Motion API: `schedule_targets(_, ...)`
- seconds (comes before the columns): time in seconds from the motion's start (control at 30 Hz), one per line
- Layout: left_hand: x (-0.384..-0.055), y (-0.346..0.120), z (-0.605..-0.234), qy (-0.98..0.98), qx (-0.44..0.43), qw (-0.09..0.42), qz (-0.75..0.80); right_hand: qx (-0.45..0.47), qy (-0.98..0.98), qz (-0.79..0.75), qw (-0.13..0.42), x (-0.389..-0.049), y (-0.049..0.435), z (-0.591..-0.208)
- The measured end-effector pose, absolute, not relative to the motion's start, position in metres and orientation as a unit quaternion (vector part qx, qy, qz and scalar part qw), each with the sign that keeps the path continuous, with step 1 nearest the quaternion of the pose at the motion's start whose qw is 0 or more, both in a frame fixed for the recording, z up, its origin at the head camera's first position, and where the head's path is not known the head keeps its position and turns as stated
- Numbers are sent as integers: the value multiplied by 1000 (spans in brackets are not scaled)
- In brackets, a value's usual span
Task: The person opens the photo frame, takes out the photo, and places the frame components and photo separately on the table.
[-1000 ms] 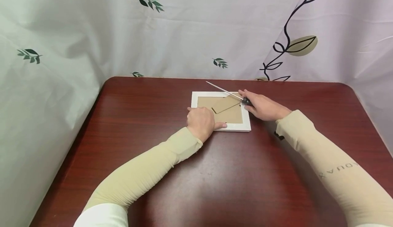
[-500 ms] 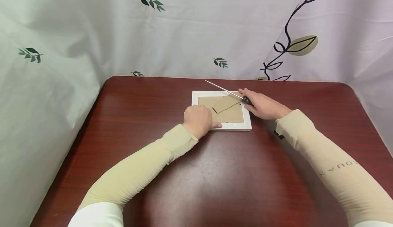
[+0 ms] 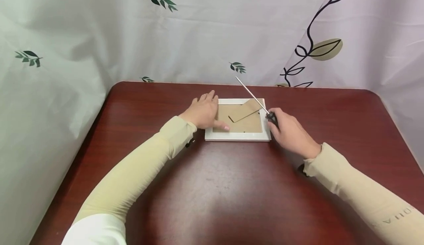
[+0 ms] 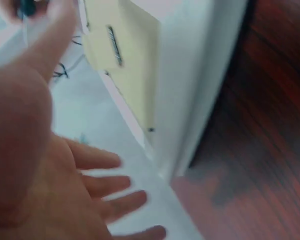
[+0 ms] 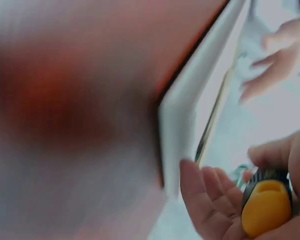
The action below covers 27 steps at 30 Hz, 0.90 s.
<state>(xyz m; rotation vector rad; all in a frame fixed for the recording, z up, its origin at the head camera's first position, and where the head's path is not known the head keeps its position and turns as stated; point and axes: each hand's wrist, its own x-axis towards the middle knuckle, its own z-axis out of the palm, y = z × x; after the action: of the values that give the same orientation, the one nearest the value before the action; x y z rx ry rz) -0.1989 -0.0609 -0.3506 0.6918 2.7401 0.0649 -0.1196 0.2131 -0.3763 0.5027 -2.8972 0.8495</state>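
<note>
A white picture frame point(image 3: 238, 137) lies face down on the table, its brown backing board point(image 3: 248, 127) and fold-out stand point(image 3: 246, 109) showing. Over the frame's left side, my left hand point(image 3: 202, 113) spreads its fingers and thumb, holding nothing; in the left wrist view its fingers stand loosely spread beside the frame edge point(image 4: 182, 90). At the frame's right edge my right hand point(image 3: 294, 134) grips a screwdriver point(image 3: 251, 94) by its dark handle, the long metal shaft pointing up and away to the left. The handle's yellow end point(image 5: 267, 212) sits against the palm in the right wrist view.
The dark red wooden table point(image 3: 212, 193) spreads around the frame, with rounded far corners. Behind its far edge hangs a pale curtain point(image 3: 198, 27) with leaf prints, which also runs down the left side.
My left hand has let go of the frame's near left corner, moved up and left, and spread its fingers. My right hand has drawn nearer with the screwdriver, whose shaft now points more steeply upward.
</note>
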Motion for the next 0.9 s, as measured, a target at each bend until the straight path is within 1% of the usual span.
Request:
schedule_targets(0.1,-205,-62,-356,945,257,195,48,115,-945,307,-2,-104,208,-371)
schedule_targets(0.2,-208,-60,-361,937,274,208,53,82,-945,314,-34,-92,205,-366)
schedule_targets(0.37,-209,-54,-365,929,302,212,33,60,-952,297,-52,-77,201,-359)
schedule_targets(0.57,-210,-47,-365,929,298,217,13,60,-944,312,-86,-63,200,-354)
schedule_targets(0.9,-212,-36,-358,933,286,220,-17,79,-921,367,-103,-60,202,-358)
